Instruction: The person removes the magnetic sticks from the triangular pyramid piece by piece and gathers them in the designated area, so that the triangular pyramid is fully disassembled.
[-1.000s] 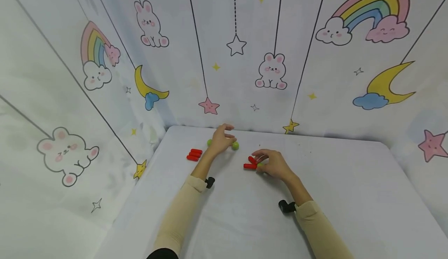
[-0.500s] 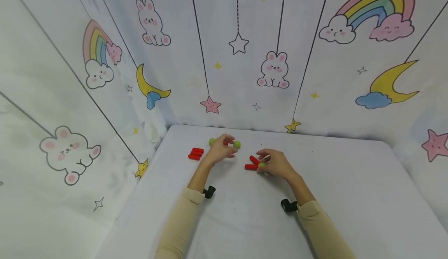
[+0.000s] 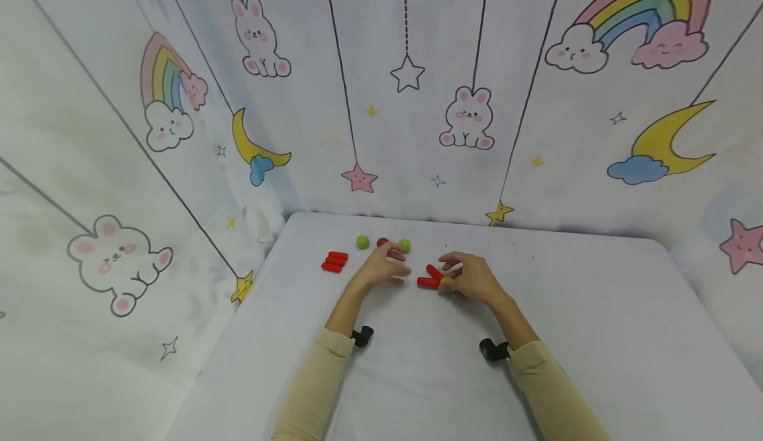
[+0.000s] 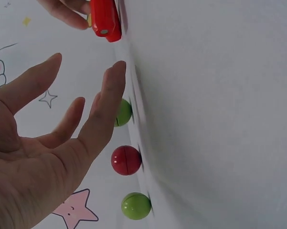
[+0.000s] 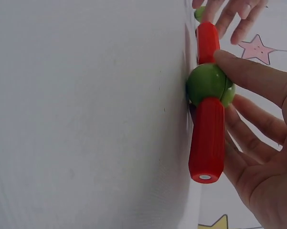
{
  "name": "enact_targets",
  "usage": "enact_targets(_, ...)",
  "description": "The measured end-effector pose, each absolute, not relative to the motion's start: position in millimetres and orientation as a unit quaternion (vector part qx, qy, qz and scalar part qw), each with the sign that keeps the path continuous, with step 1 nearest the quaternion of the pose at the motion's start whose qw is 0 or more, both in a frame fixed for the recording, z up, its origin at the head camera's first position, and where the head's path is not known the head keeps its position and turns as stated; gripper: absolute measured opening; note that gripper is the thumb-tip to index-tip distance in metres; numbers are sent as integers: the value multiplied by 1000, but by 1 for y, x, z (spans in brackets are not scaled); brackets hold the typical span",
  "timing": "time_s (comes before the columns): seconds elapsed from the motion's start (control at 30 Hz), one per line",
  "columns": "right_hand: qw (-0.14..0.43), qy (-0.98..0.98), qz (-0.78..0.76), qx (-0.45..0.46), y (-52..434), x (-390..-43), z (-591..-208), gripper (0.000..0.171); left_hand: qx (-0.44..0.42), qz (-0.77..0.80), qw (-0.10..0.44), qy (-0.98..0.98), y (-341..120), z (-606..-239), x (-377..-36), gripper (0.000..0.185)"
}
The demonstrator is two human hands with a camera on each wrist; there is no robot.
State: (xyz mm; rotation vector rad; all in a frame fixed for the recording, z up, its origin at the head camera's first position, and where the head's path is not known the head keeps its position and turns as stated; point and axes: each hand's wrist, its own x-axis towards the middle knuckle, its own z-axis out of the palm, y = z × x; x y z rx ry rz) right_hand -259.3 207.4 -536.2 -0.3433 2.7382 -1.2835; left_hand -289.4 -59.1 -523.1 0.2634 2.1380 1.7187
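Observation:
My left hand hovers open over the white table, fingers straight and holding nothing. Just beyond its fingertips a green ball, a red ball and another green ball lie in a row. My right hand pinches a third green ball, which joins two red sticks into a V flat on the table. The second stick points away from me.
A small pile of red sticks lies at the far left of the table. Cartoon-printed walls close in the back and the left side. The table stretches on towards me and to the right.
My left hand has drawn back towards me from the row of balls and opened, leaving the red ball uncovered between the two green ones. The right hand has hardly moved.

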Motion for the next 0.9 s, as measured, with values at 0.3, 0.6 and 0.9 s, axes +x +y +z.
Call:
enact_targets(0.3, 55, 896, -424, -118, 204, -259, -536, 60, 110, 611, 216, 754, -51, -530, -289, 62)
enact_targets(0.6, 60, 894, -427, -121, 198, -257, -537, 59, 136, 580, 210, 775, -51, -531, -287, 60)
enact_targets(0.9, 64, 885, -440, -137, 198, -258, -539, 58, 150, 579, 210, 773, -49, -529, -284, 59)
